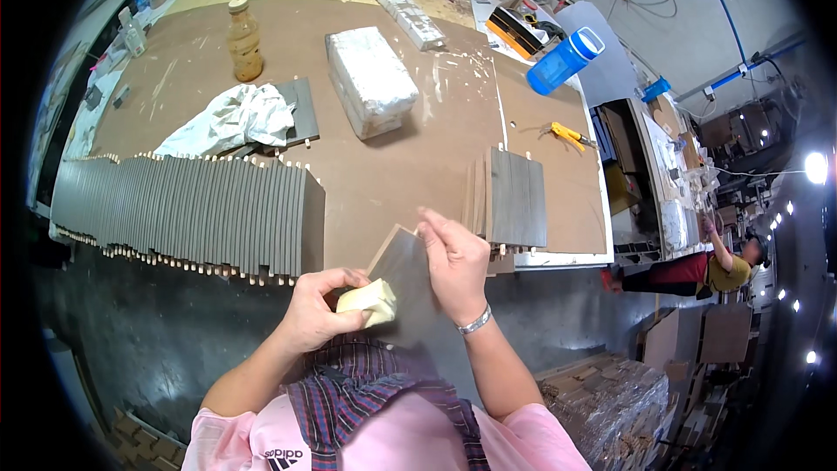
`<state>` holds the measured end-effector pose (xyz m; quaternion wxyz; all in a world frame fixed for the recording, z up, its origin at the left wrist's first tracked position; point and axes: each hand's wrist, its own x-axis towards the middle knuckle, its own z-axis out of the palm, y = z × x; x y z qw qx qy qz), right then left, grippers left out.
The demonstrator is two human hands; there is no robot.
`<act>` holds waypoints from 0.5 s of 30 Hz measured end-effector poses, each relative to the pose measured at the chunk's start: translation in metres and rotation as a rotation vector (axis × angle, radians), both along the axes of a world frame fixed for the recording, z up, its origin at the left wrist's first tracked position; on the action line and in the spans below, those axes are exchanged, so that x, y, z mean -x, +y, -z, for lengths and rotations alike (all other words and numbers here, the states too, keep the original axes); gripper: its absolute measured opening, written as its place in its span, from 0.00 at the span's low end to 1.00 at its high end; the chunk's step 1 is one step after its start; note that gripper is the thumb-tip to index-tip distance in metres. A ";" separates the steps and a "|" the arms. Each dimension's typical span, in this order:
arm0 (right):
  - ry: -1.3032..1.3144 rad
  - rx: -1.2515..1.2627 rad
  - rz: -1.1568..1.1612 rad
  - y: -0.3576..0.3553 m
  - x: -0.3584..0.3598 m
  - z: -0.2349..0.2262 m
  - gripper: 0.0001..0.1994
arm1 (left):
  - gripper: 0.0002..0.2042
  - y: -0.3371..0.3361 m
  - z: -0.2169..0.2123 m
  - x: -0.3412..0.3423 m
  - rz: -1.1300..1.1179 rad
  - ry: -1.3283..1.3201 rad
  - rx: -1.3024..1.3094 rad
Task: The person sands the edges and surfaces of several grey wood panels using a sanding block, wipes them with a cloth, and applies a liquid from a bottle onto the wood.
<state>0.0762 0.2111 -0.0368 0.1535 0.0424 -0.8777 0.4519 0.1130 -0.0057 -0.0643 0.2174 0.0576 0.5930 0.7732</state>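
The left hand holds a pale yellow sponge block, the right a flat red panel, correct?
Only "red" is wrong: in the head view, the left hand holds the pale yellow sponge block, the right hand a flat grey panel.

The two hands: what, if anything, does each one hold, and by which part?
The left hand holds a pale yellow pad by its left end; the right hand holds a gray board near its upper right corner.
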 end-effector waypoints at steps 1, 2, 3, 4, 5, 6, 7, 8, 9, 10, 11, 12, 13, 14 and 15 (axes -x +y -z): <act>0.000 0.000 0.002 0.002 0.000 0.002 0.16 | 0.14 -0.002 0.003 0.000 -0.017 -0.013 -0.010; 0.100 -0.040 0.085 0.004 0.000 0.003 0.16 | 0.14 -0.003 0.005 0.001 -0.033 -0.025 -0.021; 0.201 -0.079 0.166 0.004 0.001 0.003 0.16 | 0.14 -0.005 0.005 0.000 -0.034 -0.025 -0.021; 0.059 -0.060 0.201 0.005 -0.008 0.000 0.19 | 0.15 -0.008 0.003 0.000 -0.070 -0.039 -0.043; 0.058 -0.059 0.200 0.005 -0.019 0.005 0.19 | 0.15 -0.010 0.003 -0.001 -0.108 -0.054 -0.065; -0.135 0.187 0.216 0.006 -0.031 0.011 0.21 | 0.15 -0.012 0.002 -0.002 -0.127 -0.007 -0.065; -0.332 0.431 0.229 0.009 -0.042 0.019 0.22 | 0.15 -0.011 0.001 -0.001 -0.128 -0.006 -0.066; -0.372 0.558 0.176 0.007 -0.053 0.027 0.26 | 0.15 -0.010 -0.002 0.000 -0.127 0.057 -0.030; -0.361 0.684 0.153 0.002 -0.065 0.034 0.33 | 0.15 -0.009 -0.007 0.000 -0.120 0.117 0.005; -0.368 0.758 0.129 -0.006 -0.071 0.037 0.36 | 0.15 -0.006 -0.013 0.001 -0.117 0.114 0.005; -0.374 0.832 0.105 -0.013 -0.075 0.039 0.40 | 0.15 -0.002 -0.020 0.001 -0.097 0.132 0.076; -0.360 0.858 0.036 -0.017 -0.072 0.042 0.44 | 0.15 0.001 -0.027 0.002 -0.078 0.152 0.147; -0.359 0.860 0.041 -0.018 -0.068 0.044 0.44 | 0.15 0.005 -0.031 0.001 -0.073 0.151 0.149; -0.388 1.058 -0.009 -0.019 -0.062 0.045 0.45 | 0.15 0.010 -0.034 0.001 -0.063 0.051 0.032; -0.414 1.255 -0.060 -0.019 -0.058 0.047 0.45 | 0.16 0.012 -0.036 0.000 -0.052 -0.050 -0.083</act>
